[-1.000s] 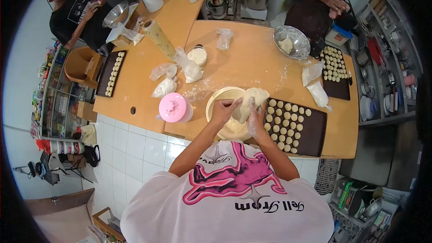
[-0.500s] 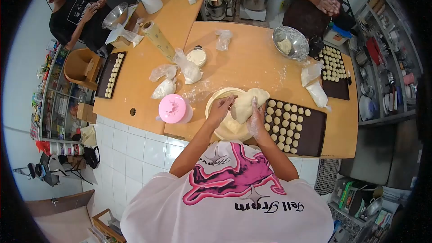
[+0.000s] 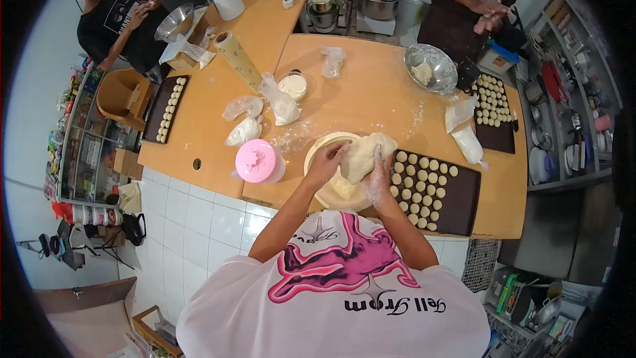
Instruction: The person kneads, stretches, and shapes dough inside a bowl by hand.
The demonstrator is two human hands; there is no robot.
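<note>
A large lump of pale dough (image 3: 363, 158) is held up over a cream-coloured bowl (image 3: 311, 176). My right hand (image 3: 379, 182), dusted with flour, supports the lump from its near right side. At the lump's left edge is my left hand (image 3: 326, 162), its fingers pinched together against the dough. More dough (image 3: 342, 187) lies in the bowl beneath. Right beside the bowl, a dark tray (image 3: 458, 200) carries rows of several small round dough balls (image 3: 423, 176).
A pink-lidded container (image 3: 259, 161) stands left of the bowl. Flour bags (image 3: 285, 109), a film roll (image 3: 237, 59) and a metal bowl (image 3: 430, 69) are farther back. Two people work at the far left and far right, near trays (image 3: 161, 116) of dough balls.
The view has shifted slightly. The dough lump has changed shape a little between my hands. The person at the far right has parted their hands.
</note>
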